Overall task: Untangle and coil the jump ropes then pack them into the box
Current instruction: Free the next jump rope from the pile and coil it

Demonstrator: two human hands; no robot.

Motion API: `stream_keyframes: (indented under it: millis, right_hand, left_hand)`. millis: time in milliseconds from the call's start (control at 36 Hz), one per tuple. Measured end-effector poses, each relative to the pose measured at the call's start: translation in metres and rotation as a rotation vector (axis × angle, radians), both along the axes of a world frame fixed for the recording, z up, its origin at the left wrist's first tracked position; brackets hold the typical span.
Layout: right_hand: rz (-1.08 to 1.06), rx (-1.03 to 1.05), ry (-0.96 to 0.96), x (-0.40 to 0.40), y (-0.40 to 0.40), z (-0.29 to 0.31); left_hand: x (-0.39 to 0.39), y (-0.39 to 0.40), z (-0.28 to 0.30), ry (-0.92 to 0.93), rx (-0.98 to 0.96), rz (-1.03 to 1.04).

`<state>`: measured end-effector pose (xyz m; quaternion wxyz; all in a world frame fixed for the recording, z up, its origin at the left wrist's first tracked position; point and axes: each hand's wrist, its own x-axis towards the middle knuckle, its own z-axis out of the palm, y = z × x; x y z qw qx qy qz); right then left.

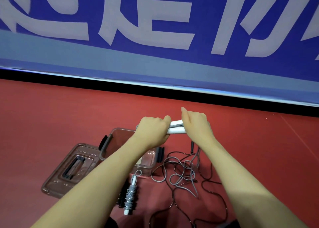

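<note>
Above the clear box (110,141), left hand (153,131) and right hand (196,122) gripping white handles (176,129), tangled ropes (183,174) beside.

Matt red floor (69,110), faintly textured like rubber or vinyl sheeting. Clear brownish plastic box (120,134), smooth and glossy, with matt black plastic clasps (160,154). Matching transparent plastic lid (58,179), shiny, with black handle inset. White handles (176,129), smooth, matt, foam-like or plastic. Grey cord (181,176), smooth, plastic-coated; darker thin cord (215,193), slightly glossy. Blue banner (155,58), matt, fabric-like or printed vinyl.
</note>
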<state>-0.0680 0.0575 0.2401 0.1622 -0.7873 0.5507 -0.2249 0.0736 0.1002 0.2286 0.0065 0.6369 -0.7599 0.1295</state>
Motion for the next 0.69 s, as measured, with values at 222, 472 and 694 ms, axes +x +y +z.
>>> stream_keyframes:
  millis: [222, 472, 694]
  right_hand:
    - [0.159, 0.146, -0.322, 0.000, -0.003, -0.007]
    - [0.261, 0.051, -0.159, -0.005, -0.003, -0.011]
    - [0.225, -0.096, -0.184, -0.007, -0.011, -0.014]
  left_hand:
    - [0.006, 0.000, 0.001, 0.058, 0.018, 0.117]
    - [0.011, -0.003, -0.002, 0.001, 0.056, 0.247]
    - [0.024, -0.004, -0.001, -0.094, -0.184, 0.092]
